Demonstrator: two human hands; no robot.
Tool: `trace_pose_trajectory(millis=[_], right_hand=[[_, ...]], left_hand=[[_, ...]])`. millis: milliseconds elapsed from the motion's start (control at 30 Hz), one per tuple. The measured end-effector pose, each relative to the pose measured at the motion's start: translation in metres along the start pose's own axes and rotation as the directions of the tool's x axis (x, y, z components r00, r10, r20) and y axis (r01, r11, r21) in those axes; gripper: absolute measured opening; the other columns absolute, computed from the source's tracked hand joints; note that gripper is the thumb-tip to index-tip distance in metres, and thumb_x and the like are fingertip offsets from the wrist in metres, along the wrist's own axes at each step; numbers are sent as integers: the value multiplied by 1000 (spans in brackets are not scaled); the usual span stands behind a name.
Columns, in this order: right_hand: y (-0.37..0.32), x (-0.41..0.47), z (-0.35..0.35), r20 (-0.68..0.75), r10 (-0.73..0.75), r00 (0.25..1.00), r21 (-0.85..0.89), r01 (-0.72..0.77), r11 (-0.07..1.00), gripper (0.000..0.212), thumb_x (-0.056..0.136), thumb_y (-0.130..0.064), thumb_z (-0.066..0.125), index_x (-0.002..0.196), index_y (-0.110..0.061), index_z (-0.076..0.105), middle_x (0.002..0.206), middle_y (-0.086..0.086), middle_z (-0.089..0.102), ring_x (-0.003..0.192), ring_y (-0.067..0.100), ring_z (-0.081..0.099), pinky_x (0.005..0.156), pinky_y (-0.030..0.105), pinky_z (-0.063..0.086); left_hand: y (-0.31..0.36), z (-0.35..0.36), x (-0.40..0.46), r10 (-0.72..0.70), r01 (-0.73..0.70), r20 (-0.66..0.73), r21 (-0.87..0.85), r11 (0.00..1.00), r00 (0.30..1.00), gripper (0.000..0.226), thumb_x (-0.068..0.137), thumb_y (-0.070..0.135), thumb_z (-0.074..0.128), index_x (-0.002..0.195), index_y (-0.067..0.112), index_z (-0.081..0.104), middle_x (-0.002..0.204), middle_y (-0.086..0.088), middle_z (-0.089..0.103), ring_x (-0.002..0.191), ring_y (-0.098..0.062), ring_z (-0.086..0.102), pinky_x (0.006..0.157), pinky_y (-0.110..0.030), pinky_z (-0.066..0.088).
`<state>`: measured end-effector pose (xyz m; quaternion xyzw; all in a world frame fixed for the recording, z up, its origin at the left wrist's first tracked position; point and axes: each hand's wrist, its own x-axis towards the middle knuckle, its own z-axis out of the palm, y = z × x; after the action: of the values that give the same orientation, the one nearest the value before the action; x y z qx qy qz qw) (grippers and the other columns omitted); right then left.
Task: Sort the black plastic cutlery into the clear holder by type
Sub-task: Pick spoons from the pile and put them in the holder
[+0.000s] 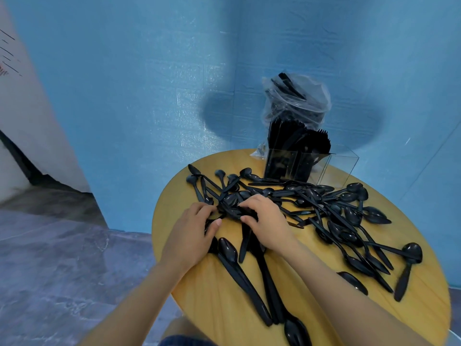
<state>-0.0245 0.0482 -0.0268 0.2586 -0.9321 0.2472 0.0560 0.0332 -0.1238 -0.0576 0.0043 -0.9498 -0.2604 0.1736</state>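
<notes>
Both hands gather black spoons point(324, 208) on a round table point(212, 295). The left hand point(190, 236) and right hand point(264, 221) curl around a bunch, likely for the far clear holder point(336, 168).

One view only, head-worn, wide-angle. It looks forward and steeply down from above the near edge of the round wooden table point(311, 318). The table fills the lower right; its near rim runs out of frame at the bottom. Both forearms enter from the bottom edge, so the lens sits close over them. Left hand point(190, 236) and right hand point(265, 221) lie near frame centre, over the table's left half. The far side of the table, with the clear holder point(309, 166), sits right of centre. Beyond the table, blue wall point(124, 83); left of it, grey floor point(62, 270). Straight lines bow toward the edges.
</notes>
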Motion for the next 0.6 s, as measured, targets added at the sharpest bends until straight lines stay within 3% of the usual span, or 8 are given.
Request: trace_pose_trajectory(millis=[233, 400, 600], right_hand=[[13, 0, -12, -152, 88, 984, 129, -69, 989, 32, 92, -18, 59, 123, -14, 60, 116, -3, 59, 110, 12, 53, 91, 15, 35], [17, -5, -14, -168, 118, 979, 181, -87, 980, 20, 93, -21, 57, 110, -14, 65, 104, -1, 61, 96, 11, 53, 80, 19, 36], [21, -8, -13, -229, 121, 966, 144, -90, 986, 20, 96, -22, 52, 99, -15, 69, 98, -3, 63, 97, 13, 53, 83, 24, 36]], left_hand=[[2, 3, 0, 68, -67, -23, 28, 997, 997, 35, 98, 40, 37, 126, 23, 51, 124, 7, 50, 109, -10, 49, 87, -23, 41], [4, 2, -1, 98, -97, -35, 38, 995, 995, 29, 98, 37, 39, 118, 22, 53, 115, 9, 51, 100, -9, 49, 81, -23, 41], [6, 1, -2, 103, -102, -37, 23, 994, 994, 16, 98, 37, 40, 104, 24, 48, 102, 14, 45, 87, -5, 43, 67, -21, 35]])
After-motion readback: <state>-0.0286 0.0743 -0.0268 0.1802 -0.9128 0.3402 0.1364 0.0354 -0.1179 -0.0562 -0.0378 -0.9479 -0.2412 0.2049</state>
